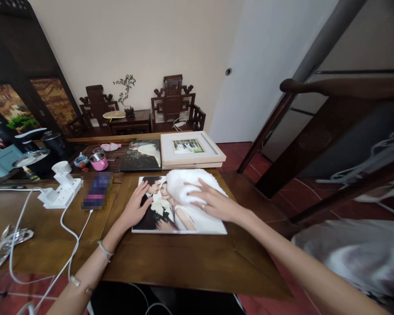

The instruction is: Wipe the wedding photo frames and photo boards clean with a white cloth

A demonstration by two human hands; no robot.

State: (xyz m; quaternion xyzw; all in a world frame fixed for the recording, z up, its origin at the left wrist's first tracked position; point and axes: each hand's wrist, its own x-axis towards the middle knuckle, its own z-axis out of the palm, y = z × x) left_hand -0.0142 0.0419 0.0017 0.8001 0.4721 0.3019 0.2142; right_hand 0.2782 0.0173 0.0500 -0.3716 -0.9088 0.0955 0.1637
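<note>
A large glossy photo print (pixel 170 221) lies flat on the brown wooden table (pixel 190 262). My left hand (pixel 136 208) rests on the print's left edge, fingers stretched out flat. My right hand (pixel 213 202) presses a fluffy white cloth (pixel 184 186) onto the upper right part of the print, fingers laid over it.
Behind the print lie a dark photo print (pixel 142 156) and a light wooden picture frame (pixel 192 148). To the left are a white power strip (pixel 59 189) with cables, a phone (pixel 96 191) and a pink cup (pixel 99 162). A dark stair rail (pixel 331 87) stands at right.
</note>
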